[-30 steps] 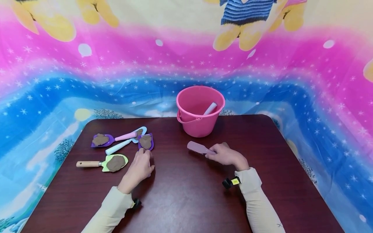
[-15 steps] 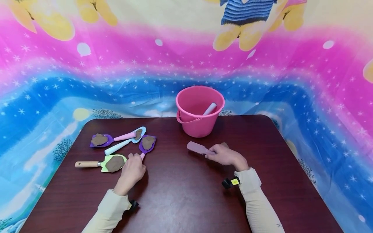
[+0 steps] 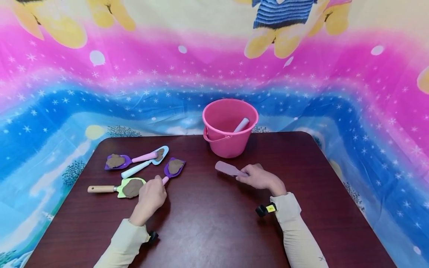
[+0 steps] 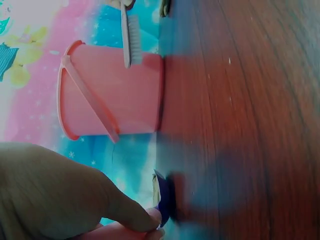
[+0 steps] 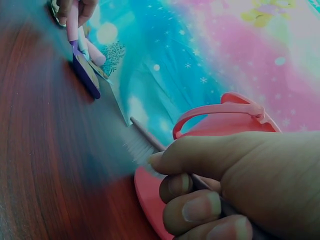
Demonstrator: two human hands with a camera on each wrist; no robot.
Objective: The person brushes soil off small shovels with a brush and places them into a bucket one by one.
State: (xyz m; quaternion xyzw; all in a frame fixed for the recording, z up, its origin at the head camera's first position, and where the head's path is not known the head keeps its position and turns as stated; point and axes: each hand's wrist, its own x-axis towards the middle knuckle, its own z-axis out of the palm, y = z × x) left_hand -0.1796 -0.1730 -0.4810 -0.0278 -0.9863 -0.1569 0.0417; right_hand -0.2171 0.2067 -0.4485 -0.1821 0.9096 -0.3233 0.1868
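Observation:
In the head view my left hand (image 3: 151,195) grips the pink handle (image 3: 165,180) of a small purple shovel, its blade (image 3: 167,172) pointing up and right. A lump of brown clay (image 3: 175,166) sits on that blade. The left wrist view shows the blade (image 4: 164,207) low over the table, thumb and fingertips around the handle. My right hand (image 3: 257,178) holds a pale mauve brush (image 3: 228,169) by its handle, head pointing left. White bristles (image 5: 137,147) face down toward the table in the right wrist view. The brush is in front of a pink bucket (image 3: 229,145).
A white handle (image 3: 241,125) leans inside the bucket at the table's back. To the left lie another purple shovel (image 3: 126,160), a light blue trowel (image 3: 135,169) and a green trowel (image 3: 119,189) with a wooden handle, each bearing brown clay. A patterned cloth (image 3: 181,108) rises behind the table.
My left hand has shifted left and slightly back toward me, and the shovel it holds has swung its blade to the right. The right hand and brush stay put.

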